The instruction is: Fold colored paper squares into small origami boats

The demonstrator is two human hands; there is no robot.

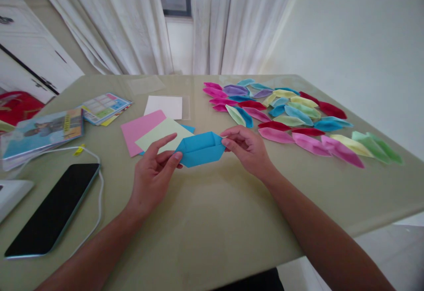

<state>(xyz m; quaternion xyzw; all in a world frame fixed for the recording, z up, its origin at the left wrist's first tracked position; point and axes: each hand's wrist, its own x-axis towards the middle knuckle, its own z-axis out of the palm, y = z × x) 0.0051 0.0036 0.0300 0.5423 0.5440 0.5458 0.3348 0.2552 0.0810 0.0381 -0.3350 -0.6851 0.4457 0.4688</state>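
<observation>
A folded blue paper boat (202, 150), long with pointed ends and a slot along its middle, is held above the table between both hands. My left hand (155, 167) pinches its left end between thumb and fingers, with the index finger stretched out. At the right tip, the thumb and fingertips of my right hand (247, 149) are closed on the paper. Just behind it lie a pale green paper sheet (162, 135), a pink paper sheet (142, 130) and part of a blue sheet. A white square sheet (163, 106) is farther back.
Many folded paper boats (293, 130) in several colours cover the back right of the table (205, 233). On the left are a phone (54, 209), a white cable (100, 194), a book (43, 132) and printed cards (105, 107). Curtains (212, 26) hang behind.
</observation>
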